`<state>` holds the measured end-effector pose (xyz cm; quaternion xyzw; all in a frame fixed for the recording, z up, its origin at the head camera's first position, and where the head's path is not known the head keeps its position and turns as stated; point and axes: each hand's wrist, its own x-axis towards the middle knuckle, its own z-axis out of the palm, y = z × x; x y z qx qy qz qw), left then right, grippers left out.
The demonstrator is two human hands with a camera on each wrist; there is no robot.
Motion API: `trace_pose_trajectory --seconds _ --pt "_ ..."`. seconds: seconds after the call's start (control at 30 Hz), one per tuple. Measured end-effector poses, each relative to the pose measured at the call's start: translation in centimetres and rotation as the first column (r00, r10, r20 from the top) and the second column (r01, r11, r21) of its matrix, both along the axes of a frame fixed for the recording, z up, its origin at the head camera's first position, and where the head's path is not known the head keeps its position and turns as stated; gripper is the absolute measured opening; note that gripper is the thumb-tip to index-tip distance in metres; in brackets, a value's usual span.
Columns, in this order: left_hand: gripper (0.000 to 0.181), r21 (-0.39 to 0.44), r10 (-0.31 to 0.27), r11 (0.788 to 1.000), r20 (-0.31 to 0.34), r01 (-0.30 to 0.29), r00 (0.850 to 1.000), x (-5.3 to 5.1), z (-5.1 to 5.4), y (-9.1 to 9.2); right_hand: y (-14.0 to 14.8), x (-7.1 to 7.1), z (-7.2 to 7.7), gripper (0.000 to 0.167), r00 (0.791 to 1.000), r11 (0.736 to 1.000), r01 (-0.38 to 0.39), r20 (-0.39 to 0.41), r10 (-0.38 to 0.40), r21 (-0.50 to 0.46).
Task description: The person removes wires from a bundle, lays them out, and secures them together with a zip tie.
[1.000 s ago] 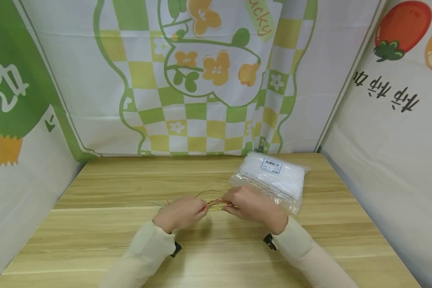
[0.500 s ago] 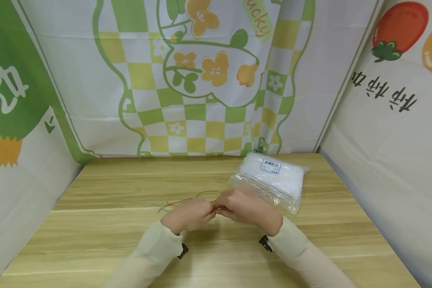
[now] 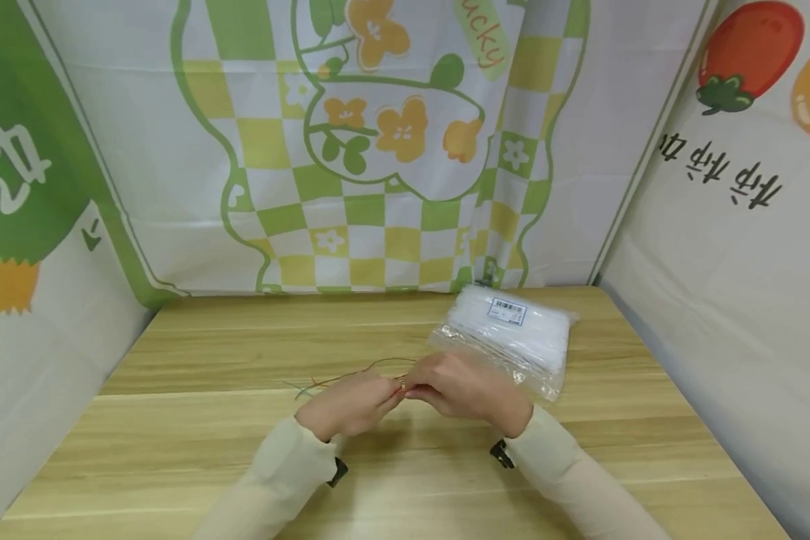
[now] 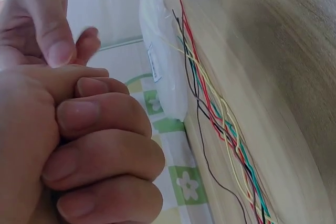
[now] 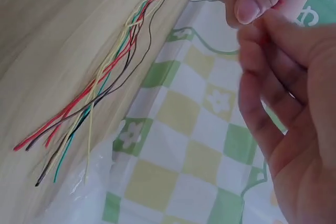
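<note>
My left hand (image 3: 353,405) is curled into a fist above the table, a small red bit showing at its fingertips. Thumb and forefinger of my right hand (image 3: 468,391) pinch together right against it. In the right wrist view a trace of red also shows where the two hands meet; the rest of this thing is hidden, so its kind is unclear. Behind and below the hands lies a loose bundle of thin wires (image 5: 114,61) in red, black, yellow and teal. Both wrist views show these wires resting on the table, apart from the fingers.
A clear plastic bag (image 3: 506,330) of white contents with a barcode label lies at the back right of the wooden table (image 3: 229,450). Printed cloth (image 3: 385,210) hangs behind the table, with more cloth at both sides.
A second ago a gap between the hands showed wires beyond; the left hand has since moved right and the right hand slightly left, so their fingertips meet. Over the last half second they barely shift.
</note>
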<state>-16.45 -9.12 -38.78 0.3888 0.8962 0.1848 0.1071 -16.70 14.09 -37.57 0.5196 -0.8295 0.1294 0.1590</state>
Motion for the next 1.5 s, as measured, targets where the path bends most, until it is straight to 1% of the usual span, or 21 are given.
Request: trace_pose_trajectory --seconds 0.1,0.17,0.3,0.37,0.47,0.53,0.67,0.77,0.87,0.93,1.03,1.1,1.23,1.3,1.4,1.5 --pt "0.039 0.014 -0.006 1.0 0.015 0.006 1.0 0.0 0.0 -0.5 0.5 -0.4 -0.2 0.004 1.0 1.0 0.024 -0.011 -0.024 -0.013" --pt "0.038 0.027 -0.001 1.0 0.031 0.0 1.0 0.1 0.1 -1.0 1.1 -0.6 -0.1 0.009 0.999 0.998 0.054 -0.007 -0.054 -0.018" --pt "0.041 0.039 0.019 0.999 0.054 -0.021 0.998 0.3 0.0 -2.2 1.8 -1.1 0.0 0.019 0.993 0.993 0.114 0.003 -0.114 0.029" --pt "0.045 0.038 0.035 0.999 0.069 -0.038 0.997 0.3 -0.1 -3.0 2.0 -1.2 0.2 0.025 0.986 0.983 0.169 -0.002 -0.169 0.073" --pt "0.05 0.036 0.048 0.998 0.1 -0.052 0.994 0.2 -0.3 -4.4 2.8 -1.3 0.4 0.034 0.962 0.956 0.271 -0.015 -0.271 0.109" --pt "0.049 0.053 0.053 0.997 0.103 -0.058 0.993 0.1 -0.3 -5.5 3.6 -1.5 0.2 0.036 0.951 0.943 0.309 -0.023 -0.309 0.126" --pt "0.045 0.096 0.024 0.995 0.113 -0.035 0.993 0.1 -0.1 -7.2 4.6 -1.9 -0.6 0.035 0.956 0.946 0.293 -0.044 -0.29 0.135" --pt "0.045 0.115 0.006 0.993 0.109 -0.019 0.994 0.1 -0.2 -8.2 4.9 -1.9 -0.9 0.034 0.961 0.951 0.276 -0.057 -0.271 0.136" --pt "0.046 0.126 -0.002 0.992 0.102 -0.011 0.995 0.0 -0.2 -9.0 5.0 -2.0 -1.1 0.034 0.961 0.952 0.275 -0.066 -0.269 0.137" --pt "0.044 0.139 0.003 0.99 0.11 -0.018 0.994 -0.1 -0.2 -9.4 5.2 -2.1 -1.3 0.034 0.959 0.949 0.281 -0.07 -0.274 0.141" --pt "0.043 0.169 -0.007 0.985 0.143 -0.017 0.99 -0.3 -0.2 -9.8 5.4 -2.2 -1.6 0.035 0.957 0.946 0.291 -0.062 -0.285 0.145" --pt "0.042 0.187 -0.001 0.982 0.157 -0.029 0.988 -0.3 -0.2 -10.2 5.4 -2.3 -1.7 0.034 0.957 0.945 0.291 -0.055 -0.286 0.151" --pt "0.041 0.202 0.008 0.978 0.161 -0.041 0.987 -0.3 -0.2 -10.8 5.4 -2.3 -1.6 0.029 0.961 0.95 0.278 -0.045 -0.274 0.144" --pt "0.041 0.209 0.01 0.977 0.154 -0.043 0.988 -0.3 -0.3 -11.1 5.4 -2.2 -1.4 0.027 0.962 0.952 0.274 -0.026 -0.273 0.134" --pt "0.04 0.225 -0.01 0.974 0.131 -0.02 0.991 -0.4 -0.4 -11.4 5.5 -2.2 -1.1 0.023 0.961 0.955 0.268 0.031 -0.274 0.129" --pt "0.039 0.234 -0.043 0.972 0.12 0.014 0.992 -0.5 -0.4 -11.7 5.6 -2.3 -1.0 0.017 0.959 0.958 0.258 0.088 -0.27 0.125"
